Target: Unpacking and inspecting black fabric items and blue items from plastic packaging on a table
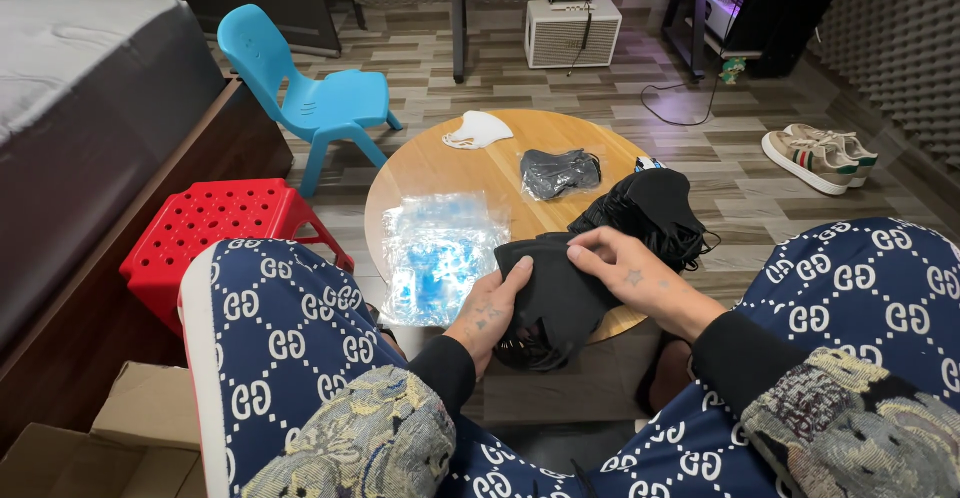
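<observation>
Bed (70, 68): one, left, cut off by frame edge.
Round wooden table (440, 168): one, near edge hidden behind hands and knees.
Blue plastic chair (310, 98): one.
Red stool (215, 223): one, partly hidden by knee.
Cardboard box (90, 448): one, cut off at corner.
Sneakers (818, 156): two.
Black masks, pile (655, 208): count unclear.
Clear plastic bags (435, 253): stacked, count unclear.
Bagged black mask (558, 171): one.
White mask (478, 130): one.
Held black mask (555, 293): over table's near edge, lower part hidden. Left hand (485, 318) fingers wrapped around left side; right hand (635, 276) fingers pinching top edge.
</observation>
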